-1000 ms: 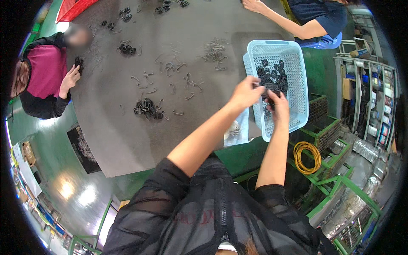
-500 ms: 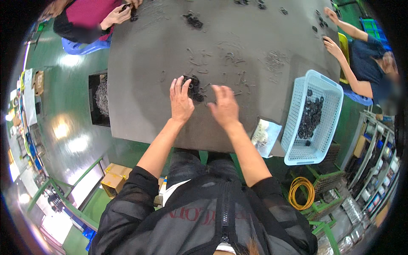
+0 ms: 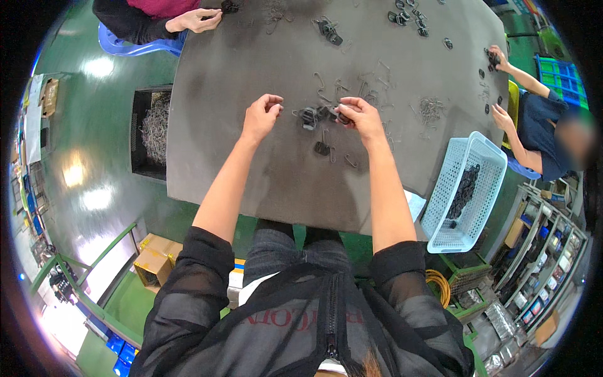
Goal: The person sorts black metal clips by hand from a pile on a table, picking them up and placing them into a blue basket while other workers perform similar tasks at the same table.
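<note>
My left hand [image 3: 261, 118] is raised over the table with its fingers curled toward the thumb. Whether anything small sits between those fingertips cannot be made out. To its right, my right hand [image 3: 363, 119] pinches a small black round part [image 3: 342, 117]. Between the hands lies a loose cluster of similar black parts [image 3: 308, 118], with a thin wire hook beside it. Closer to me rests a single black part [image 3: 322, 148], a wire hook [image 3: 332, 154] next to it. More bent wire hooks [image 3: 370, 96] are scattered just beyond my right hand.
A light-blue basket [image 3: 429, 226] holding black parts stands at the table's right edge. A pile of hooks [image 3: 431, 111] lies right of centre. Two people work at the table [image 3: 213, 144], far left and right. A dark bin [image 3: 139, 151] of wire pieces is at the left.
My hands have moved apart, the left leaving the black parts. My right hand was spread and blurred and now pinches a black part. The view has shifted, and the black parts are more spread out.
</note>
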`<state>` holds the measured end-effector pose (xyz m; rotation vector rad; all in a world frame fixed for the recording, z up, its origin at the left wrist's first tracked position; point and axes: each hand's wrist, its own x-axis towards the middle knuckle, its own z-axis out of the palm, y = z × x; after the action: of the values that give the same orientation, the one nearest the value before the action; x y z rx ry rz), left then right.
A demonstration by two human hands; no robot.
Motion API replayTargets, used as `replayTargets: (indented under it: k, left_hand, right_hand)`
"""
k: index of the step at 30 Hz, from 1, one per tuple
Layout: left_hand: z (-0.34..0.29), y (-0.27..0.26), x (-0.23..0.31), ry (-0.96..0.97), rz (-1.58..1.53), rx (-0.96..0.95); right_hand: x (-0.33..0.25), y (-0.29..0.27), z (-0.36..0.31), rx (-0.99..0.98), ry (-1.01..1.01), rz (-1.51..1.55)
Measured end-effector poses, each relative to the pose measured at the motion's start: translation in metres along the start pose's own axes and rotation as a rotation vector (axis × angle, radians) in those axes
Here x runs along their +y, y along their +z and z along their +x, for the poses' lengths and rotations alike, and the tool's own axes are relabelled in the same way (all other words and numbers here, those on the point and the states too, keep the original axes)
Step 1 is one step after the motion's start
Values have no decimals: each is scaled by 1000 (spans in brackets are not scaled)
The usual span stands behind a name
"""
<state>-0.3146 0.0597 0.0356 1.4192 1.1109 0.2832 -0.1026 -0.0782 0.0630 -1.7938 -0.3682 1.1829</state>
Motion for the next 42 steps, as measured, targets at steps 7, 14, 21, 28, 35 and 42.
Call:
replayTargets:
  k: [7,14,21,28,35,42]
  left_hand:
    - [-5,58,10,575,584,109]
    - [3,69,13,423,520,-20]
    - [-1,24,34,19,310,-249]
    - [2,22,22,125,214,143]
    - [-3,76,14,347,749,135]
    - [-3,47,20,-14,-9,-109]
  right_hand:
    - [46,-28,-5,263,133,60]
    - [27,13,-7,356,-59,-749]
    - [37,2,-3,390,-89,-832]
    - [36,-10,1,271,-196,-800]
    - [41,-29,-12,-167,141,516]
    - [39,-28,-25,-231,160,567]
